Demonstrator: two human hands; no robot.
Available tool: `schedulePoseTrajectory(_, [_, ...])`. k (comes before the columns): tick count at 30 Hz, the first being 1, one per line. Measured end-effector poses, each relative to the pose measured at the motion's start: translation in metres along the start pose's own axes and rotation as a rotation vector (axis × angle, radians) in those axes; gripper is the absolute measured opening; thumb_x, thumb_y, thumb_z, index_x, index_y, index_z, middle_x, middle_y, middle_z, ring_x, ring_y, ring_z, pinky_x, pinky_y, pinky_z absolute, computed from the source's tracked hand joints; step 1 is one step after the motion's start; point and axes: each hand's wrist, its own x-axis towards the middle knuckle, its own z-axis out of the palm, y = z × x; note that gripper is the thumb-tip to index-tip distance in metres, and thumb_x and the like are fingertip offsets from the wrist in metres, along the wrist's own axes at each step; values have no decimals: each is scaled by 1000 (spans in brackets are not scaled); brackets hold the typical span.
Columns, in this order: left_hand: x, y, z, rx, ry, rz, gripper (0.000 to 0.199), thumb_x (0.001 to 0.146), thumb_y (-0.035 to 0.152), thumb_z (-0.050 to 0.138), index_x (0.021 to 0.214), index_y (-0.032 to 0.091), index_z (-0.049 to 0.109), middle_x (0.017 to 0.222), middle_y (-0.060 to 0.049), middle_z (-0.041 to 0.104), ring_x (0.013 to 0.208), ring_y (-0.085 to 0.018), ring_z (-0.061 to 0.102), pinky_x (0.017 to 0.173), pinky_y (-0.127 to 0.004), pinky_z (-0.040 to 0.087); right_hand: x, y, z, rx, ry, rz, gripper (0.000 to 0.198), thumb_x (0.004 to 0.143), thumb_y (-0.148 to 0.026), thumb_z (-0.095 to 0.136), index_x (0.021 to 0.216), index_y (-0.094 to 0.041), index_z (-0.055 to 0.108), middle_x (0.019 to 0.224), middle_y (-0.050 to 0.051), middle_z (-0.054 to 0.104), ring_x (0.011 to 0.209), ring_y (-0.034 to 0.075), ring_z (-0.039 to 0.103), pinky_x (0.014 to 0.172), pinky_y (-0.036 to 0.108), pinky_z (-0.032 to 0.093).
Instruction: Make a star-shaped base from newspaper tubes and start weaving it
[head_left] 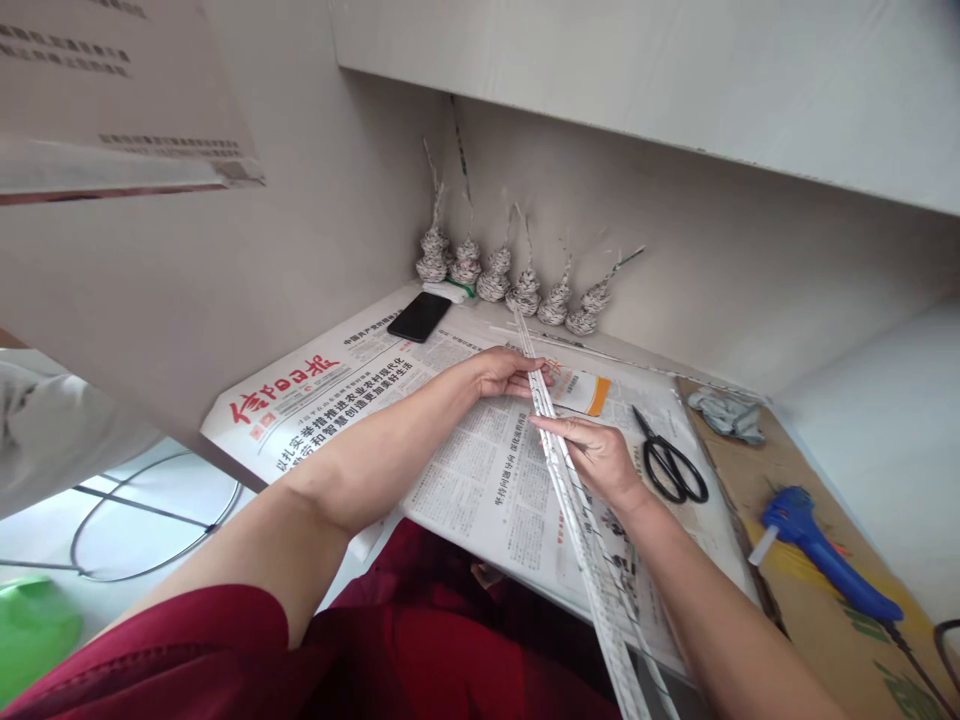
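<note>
A bundle of long, thin rolled-newspaper sticks [564, 490] runs from the back of the table down past its front edge. My left hand [504, 374] is closed round the far part of the bundle, thumb on top. Nearer to me, my right hand [600, 456] pinches the same sticks between thumb and fingers. Under the sticks lies a newspaper sheet [450, 470], and a white-and-orange packet [589, 392] rests just beyond my right hand. Black-handled scissors [671, 468] lie to the right of that hand.
Several woven-paper gourds [495, 275] stand along the back wall. A black phone [420, 317] lies at the left. On cardboard at the right are a blue glue gun [825, 555] and a crumpled grey cloth [726, 414]. A shelf panel [675, 80] overhangs the table.
</note>
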Motion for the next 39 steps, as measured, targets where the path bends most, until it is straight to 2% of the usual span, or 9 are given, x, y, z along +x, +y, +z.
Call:
schedulePoseTrajectory(5, [0,2,-2,64,-79,-61,14,88,12,64,79,4,70,75,-17,75,63,-21,73,58,-30,60,1,8,7,163,65,152,19,80,-37,73,95,-29,81,99,5,77,91,23,70,96,41,52])
schedulePoseTrajectory(9, [-1,0,0,46,-109,-6,12,88,14,64,80,6,69,71,-12,74,58,-19,71,55,-27,58,6,11,10,192,143,219,24,75,-43,78,87,-23,80,81,4,75,74,20,68,77,35,56])
schedulePoseTrajectory(12, [-4,-3,7,3,-115,54,15,93,17,58,82,9,66,71,-11,73,57,-17,70,55,-25,56,9,7,11,218,172,274,34,74,-51,77,80,-18,78,69,4,71,57,15,62,55,27,50])
schedulePoseTrajectory(15, [-6,-7,16,-67,-126,104,20,97,17,49,82,11,61,73,-10,73,59,-17,70,60,-27,57,9,2,10,248,184,321,42,71,-57,77,81,-16,77,66,5,70,51,13,60,44,24,39])
schedulePoseTrajectory(22, [-8,-14,26,-211,-126,121,21,99,18,40,86,13,56,74,-8,70,60,-18,70,65,-33,59,7,-4,8,341,181,394,48,74,-60,75,85,-14,76,66,6,70,53,13,61,46,22,37])
schedulePoseTrajectory(28, [-9,-16,31,-288,-145,108,27,102,23,34,88,12,54,79,-12,70,69,-21,72,72,-38,59,7,0,6,418,182,479,47,70,-58,79,82,-13,76,64,5,68,53,12,58,48,22,37])
schedulePoseTrajectory(34, [-14,-15,36,-356,-197,89,60,100,56,25,87,9,60,80,-14,69,69,-20,69,73,-34,58,7,0,6,454,222,514,45,68,-57,81,77,-13,75,62,2,64,52,10,53,49,22,35])
schedulePoseTrajectory(36, [-14,-16,36,-375,-206,113,64,95,66,30,85,10,60,79,-11,68,68,-19,68,71,-33,58,8,-2,6,446,216,503,45,68,-56,81,78,-13,75,61,2,63,52,10,52,48,23,35])
schedulePoseTrajectory(39, [-13,-18,36,-387,-200,165,55,85,67,53,83,13,57,75,-7,66,64,-17,67,67,-33,58,8,-5,6,428,209,501,44,68,-56,81,79,-13,75,60,2,62,51,10,52,48,23,35])
